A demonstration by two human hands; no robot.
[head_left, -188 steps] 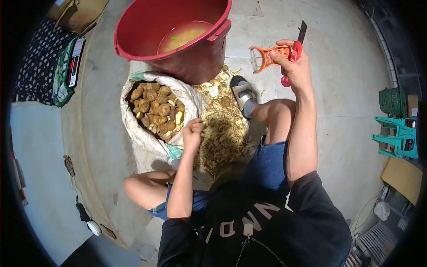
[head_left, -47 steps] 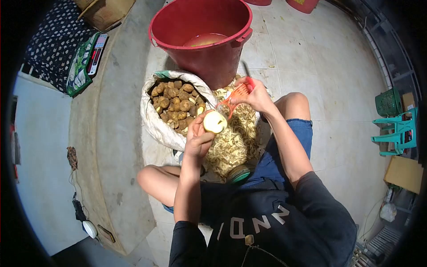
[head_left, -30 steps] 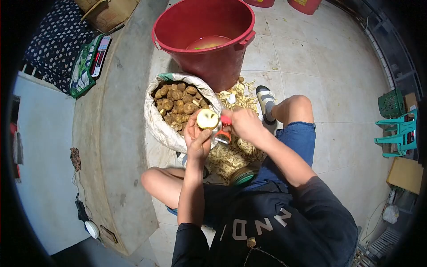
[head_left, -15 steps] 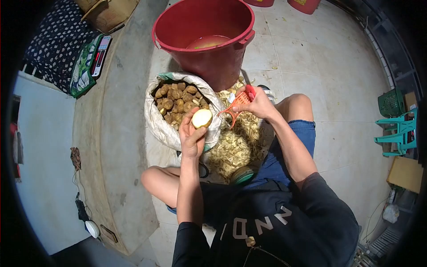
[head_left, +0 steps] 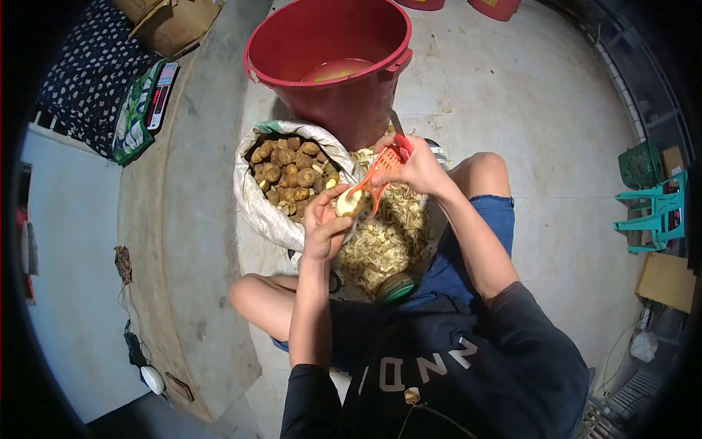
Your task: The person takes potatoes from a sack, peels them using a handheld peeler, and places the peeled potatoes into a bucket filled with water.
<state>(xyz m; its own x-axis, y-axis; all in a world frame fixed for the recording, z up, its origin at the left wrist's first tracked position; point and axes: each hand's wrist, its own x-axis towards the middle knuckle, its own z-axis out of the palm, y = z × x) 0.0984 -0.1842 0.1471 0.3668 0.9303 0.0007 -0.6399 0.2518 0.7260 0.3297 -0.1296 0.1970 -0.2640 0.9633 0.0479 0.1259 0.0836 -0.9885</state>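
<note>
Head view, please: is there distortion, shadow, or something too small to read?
Head view: rounded black corners, and the concrete ledge looks curved; head view: shadow darkens part of the peelings; head view: red display on the digital scale unreadable.

A person wears a black short-sleeved T-shirt (head_left: 439,373) with large pale block letters (head_left: 428,366) across the chest, blue shorts (head_left: 468,249) ending above the knees, and a thin metal chain (head_left: 442,424) carrying a small rectangular pendant (head_left: 412,396). The hands are bare; a striped light-and-dark shoe (head_left: 438,152) shows only in part.
</note>
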